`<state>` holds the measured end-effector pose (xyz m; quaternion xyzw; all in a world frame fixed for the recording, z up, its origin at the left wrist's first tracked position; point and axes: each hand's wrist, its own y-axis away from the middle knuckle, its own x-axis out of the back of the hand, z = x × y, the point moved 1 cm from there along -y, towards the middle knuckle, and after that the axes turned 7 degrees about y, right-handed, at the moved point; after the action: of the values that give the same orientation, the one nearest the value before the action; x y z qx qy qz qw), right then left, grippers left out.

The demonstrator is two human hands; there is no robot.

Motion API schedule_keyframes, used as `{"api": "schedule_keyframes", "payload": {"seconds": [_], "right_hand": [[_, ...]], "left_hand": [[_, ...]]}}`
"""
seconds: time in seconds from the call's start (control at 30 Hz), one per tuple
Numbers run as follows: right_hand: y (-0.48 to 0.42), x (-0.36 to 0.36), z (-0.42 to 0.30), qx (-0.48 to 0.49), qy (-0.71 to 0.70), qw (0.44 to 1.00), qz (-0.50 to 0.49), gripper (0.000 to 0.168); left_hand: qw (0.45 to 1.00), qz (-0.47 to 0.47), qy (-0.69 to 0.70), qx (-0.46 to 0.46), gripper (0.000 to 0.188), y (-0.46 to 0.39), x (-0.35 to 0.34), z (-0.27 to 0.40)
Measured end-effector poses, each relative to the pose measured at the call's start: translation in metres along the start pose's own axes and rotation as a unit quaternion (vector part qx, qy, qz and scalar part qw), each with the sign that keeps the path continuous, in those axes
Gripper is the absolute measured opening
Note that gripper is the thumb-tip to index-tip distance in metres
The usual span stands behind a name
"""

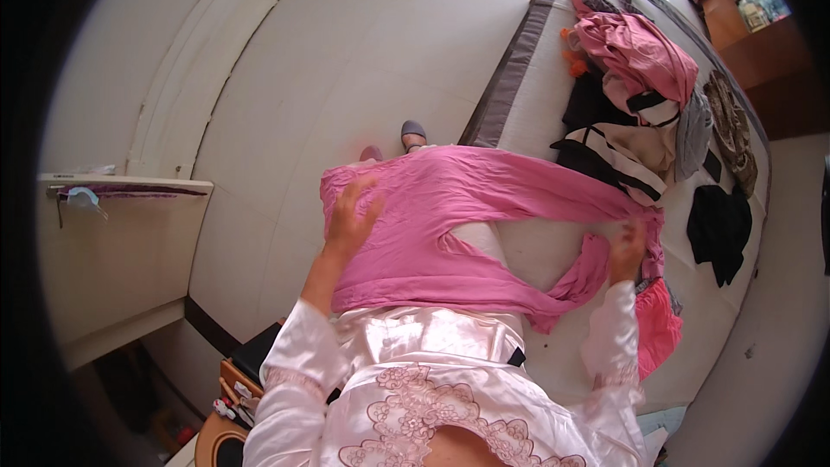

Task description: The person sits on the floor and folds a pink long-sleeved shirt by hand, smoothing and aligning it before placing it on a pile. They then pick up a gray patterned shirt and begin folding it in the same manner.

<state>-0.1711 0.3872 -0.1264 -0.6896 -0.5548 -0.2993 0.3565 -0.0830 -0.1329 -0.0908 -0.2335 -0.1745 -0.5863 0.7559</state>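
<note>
Pink trousers (pixel 415 227) lie spread across my lap, their legs reaching right over the mattress. My left hand (pixel 353 214) is over the waist end at the left, fingers apart. At the far end of the upper trouser leg is my right hand (pixel 629 243), blurred; whether it grips the cloth cannot be told. One end of the lower leg is bunched up (pixel 587 266) just left of that hand. Below my right hand, bright pink shorts or a similar garment (pixel 658 331) lie partly behind my sleeve.
A pile of clothes with a pink garment (pixel 639 45) lies on the mattress (pixel 538 240). A black garment (pixel 720 227) and a brown patterned one (pixel 733 130) are at its right. A white cabinet (pixel 130 240) with a hanging face mask (pixel 84 196) stands left.
</note>
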Motion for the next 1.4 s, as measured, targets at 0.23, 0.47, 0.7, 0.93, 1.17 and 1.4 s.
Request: {"api": "schedule_keyframes", "payload": {"seconds": [0.23,0.47,0.7,0.93,1.17,1.4], "right_hand": [[0.156,-0.006,-0.106,0.245,0.030,0.909,-0.336,0.064],[0.154,-0.028,-0.084,0.179,0.055,0.964,-0.187,0.040],[0.125,0.016,-0.106,0.156,-0.053,0.981,-0.101,0.032],[0.106,0.008,-0.111,0.204,-0.033,0.973,-0.100,0.029],[0.076,-0.003,-0.100,0.093,-0.063,0.982,-0.150,0.018],[0.058,-0.042,-0.084,0.131,0.022,0.975,-0.179,0.017]], "left_hand": [[0.964,-0.214,-0.158,-0.013,0.057,0.146,0.047,0.047],[0.967,-0.123,-0.222,0.019,0.051,0.153,0.046,0.022],[0.970,-0.071,-0.226,0.046,0.043,0.182,0.056,-0.004],[0.959,-0.046,-0.219,0.172,0.029,0.209,0.064,-0.036],[0.967,0.112,-0.027,0.229,0.013,0.216,0.087,-0.050],[0.911,0.171,0.220,0.303,0.016,0.204,0.100,-0.050]]}}
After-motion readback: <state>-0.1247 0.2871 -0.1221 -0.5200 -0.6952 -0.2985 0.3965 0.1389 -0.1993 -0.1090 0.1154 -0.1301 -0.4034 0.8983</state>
